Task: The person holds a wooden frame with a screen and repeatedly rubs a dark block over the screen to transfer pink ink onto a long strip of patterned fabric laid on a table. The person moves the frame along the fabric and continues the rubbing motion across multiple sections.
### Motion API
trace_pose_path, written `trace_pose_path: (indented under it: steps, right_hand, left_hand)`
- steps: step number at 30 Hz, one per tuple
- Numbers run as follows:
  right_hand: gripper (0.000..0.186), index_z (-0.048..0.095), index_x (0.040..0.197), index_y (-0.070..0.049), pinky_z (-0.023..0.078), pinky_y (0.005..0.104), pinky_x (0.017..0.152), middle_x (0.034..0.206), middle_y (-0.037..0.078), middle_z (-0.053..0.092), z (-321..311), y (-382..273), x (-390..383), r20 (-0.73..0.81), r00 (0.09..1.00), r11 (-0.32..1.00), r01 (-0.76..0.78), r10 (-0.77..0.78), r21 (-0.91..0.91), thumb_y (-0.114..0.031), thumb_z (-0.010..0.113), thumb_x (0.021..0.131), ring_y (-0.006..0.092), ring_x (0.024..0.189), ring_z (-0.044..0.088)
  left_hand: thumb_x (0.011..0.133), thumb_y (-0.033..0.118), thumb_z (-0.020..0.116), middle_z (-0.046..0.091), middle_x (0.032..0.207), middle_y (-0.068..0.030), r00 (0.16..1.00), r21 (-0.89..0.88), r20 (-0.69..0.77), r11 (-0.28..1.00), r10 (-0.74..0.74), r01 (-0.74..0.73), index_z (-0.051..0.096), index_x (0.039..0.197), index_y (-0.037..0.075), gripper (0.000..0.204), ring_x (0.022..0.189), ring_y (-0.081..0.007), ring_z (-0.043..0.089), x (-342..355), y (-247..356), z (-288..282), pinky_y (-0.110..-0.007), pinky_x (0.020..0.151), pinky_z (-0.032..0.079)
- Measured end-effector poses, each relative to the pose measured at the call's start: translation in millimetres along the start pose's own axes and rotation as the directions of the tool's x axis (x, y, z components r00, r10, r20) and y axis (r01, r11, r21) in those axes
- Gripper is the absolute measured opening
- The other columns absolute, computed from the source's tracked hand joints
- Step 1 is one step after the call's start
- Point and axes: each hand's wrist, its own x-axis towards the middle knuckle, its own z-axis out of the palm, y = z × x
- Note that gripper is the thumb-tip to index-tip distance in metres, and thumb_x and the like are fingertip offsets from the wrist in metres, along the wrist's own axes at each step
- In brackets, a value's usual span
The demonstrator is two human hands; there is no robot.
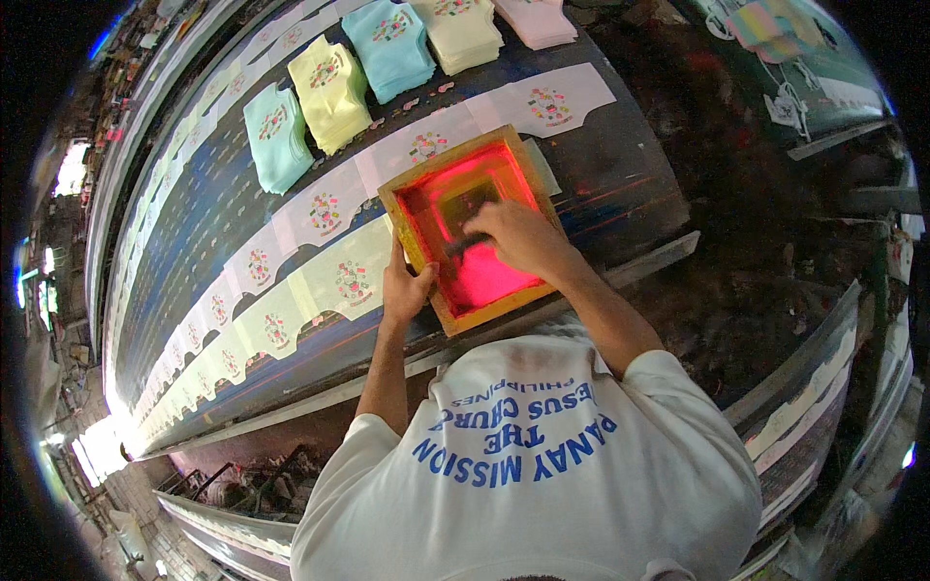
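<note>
Wooden screen-printing frame [447, 160] sits over the dark counter [635, 169], near its right end and close to the near edge; can't tell if it's fully flat or slightly raised. Bright pink ink [491, 283] pools inside, mostly at the near end, with pink smears up the inner walls. Left hand [411, 287] pinches the frame's left rim, thumb on the near side, fingers along the outside. Right hand [516, 235] is inside the frame outline, fingers curled round a dark squeegee [471, 242]; blade contact too blurred to call. Pale yellow cut pieces [351, 281] run in a row left of the frame, each with a multicolour print. White cut pieces [325, 213] make the next row out, same print, partly behind the frame. Beyond those, folded stacks: mint [278, 140], yellow [329, 94], blue [389, 50], cream [455, 37], pink [539, 23].
</note>
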Motion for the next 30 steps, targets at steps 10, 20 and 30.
trace_pose_path:
  steps: [10,20,30]
  right_hand:
    - [0.046,0.079,0.131,-0.006,0.054,0.0473,0.114,0.134,0.014,0.074,18,-3,12,-0.153,0.988,0.998,-0.032,0.022,-0.059,0.008,0.064,0.090,0.0367,0.131,0.066]
    - [0.042,0.079,0.133,-0.006,0.055,0.0446,0.113,0.132,0.017,0.077,-11,-9,-2,0.204,0.967,0.987,-0.162,0.153,0.027,0.006,0.072,0.094,0.0380,0.128,0.071]
    - [0.044,0.079,0.133,-0.009,0.054,0.0488,0.114,0.131,0.020,0.076,3,-4,37,-0.068,0.993,0.987,-0.109,0.101,-0.117,0.001,0.077,0.090,0.0409,0.129,0.070]
  left_hand:
    - [0.089,0.030,0.079,0.081,0.103,-0.0301,1.000,0.105,-0.019,0.994,0.019,-0.017,0.019,0.180,0.013,0.110,0.089,-0.0489,0.080,-1,-15,4,-0.056,0.080,0.064]
    - [0.089,0.033,0.078,0.077,0.088,-0.0331,0.999,0.132,-0.035,0.991,0.018,-0.014,0.015,0.178,0.004,0.113,0.081,-0.0512,0.077,-8,0,-3,-0.058,0.077,0.062]
    - [0.088,0.036,0.078,0.077,0.083,-0.0300,0.999,0.088,-0.035,0.996,0.016,-0.013,0.016,0.180,0.009,0.114,0.079,-0.0489,0.078,-3,-13,2,-0.057,0.076,0.063]
